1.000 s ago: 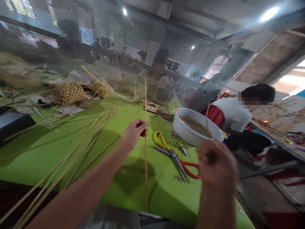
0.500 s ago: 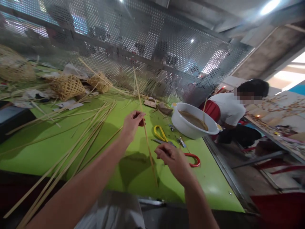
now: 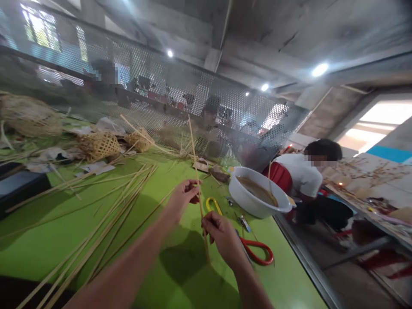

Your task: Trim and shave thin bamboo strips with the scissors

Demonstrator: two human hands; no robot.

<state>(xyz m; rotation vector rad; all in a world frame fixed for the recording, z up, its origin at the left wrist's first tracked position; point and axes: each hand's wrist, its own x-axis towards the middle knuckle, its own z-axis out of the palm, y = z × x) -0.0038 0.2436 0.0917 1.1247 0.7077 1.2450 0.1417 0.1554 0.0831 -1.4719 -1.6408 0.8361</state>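
While the left hand (image 3: 183, 198) pinches the thin, pale bamboo strip (image 3: 195, 171) upright above the bright green table (image 3: 64, 223), the right hand (image 3: 222, 235) closes its fingers (image 3: 207, 222) around it just below.

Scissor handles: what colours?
One yellow, one red, on the scissors beside the right hand holding the strip. Head view.

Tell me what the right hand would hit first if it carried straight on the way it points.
Probably the left hand. The right hand points up and left along the bamboo strip both pinch, and the left hand's grip sits just ahead on it; depth is unclear.
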